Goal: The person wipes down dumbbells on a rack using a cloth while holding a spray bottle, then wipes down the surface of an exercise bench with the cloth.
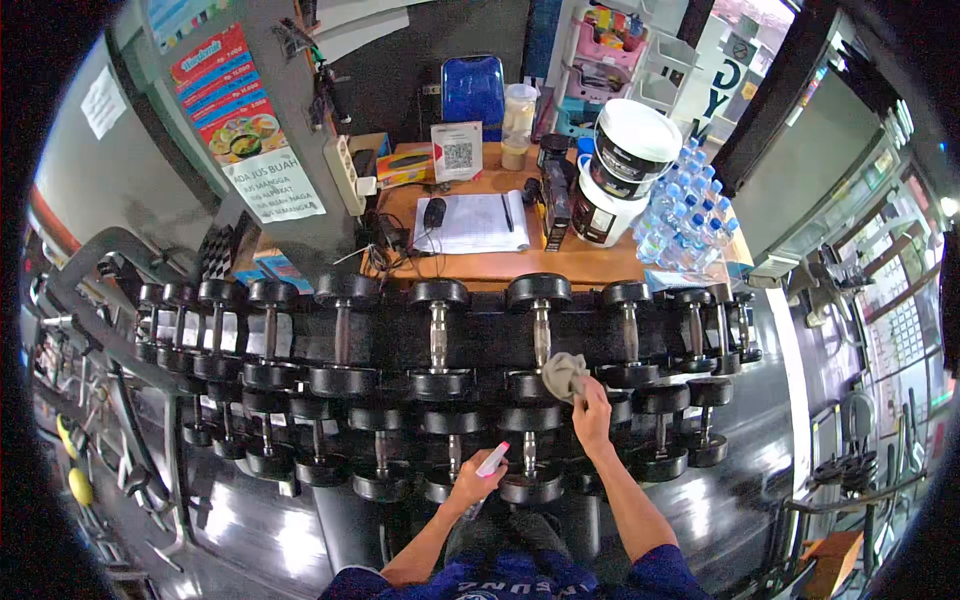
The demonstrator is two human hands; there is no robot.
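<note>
My right hand [592,416] holds a crumpled grey cloth [565,376] against the near head of a black dumbbell [541,330] on the rack's upper tier. My left hand [478,480] is closed around a small spray bottle [493,459] with a white and pink top, over the lower tier; most of the bottle's body is hidden by the hand. Dumbbells with black round heads and metal handles stand side by side in two rows, among them a lower-tier dumbbell [530,454] between my hands and an upper one [438,337] to the left.
Behind the rack is a wooden desk [465,266] with an open notebook [480,214], a computer mouse, cables, stacked white tubs [607,214] and many water bottles [686,217]. A blue chair [472,90] stands beyond. Gym machine frames [124,360] are at the left, more equipment at the right.
</note>
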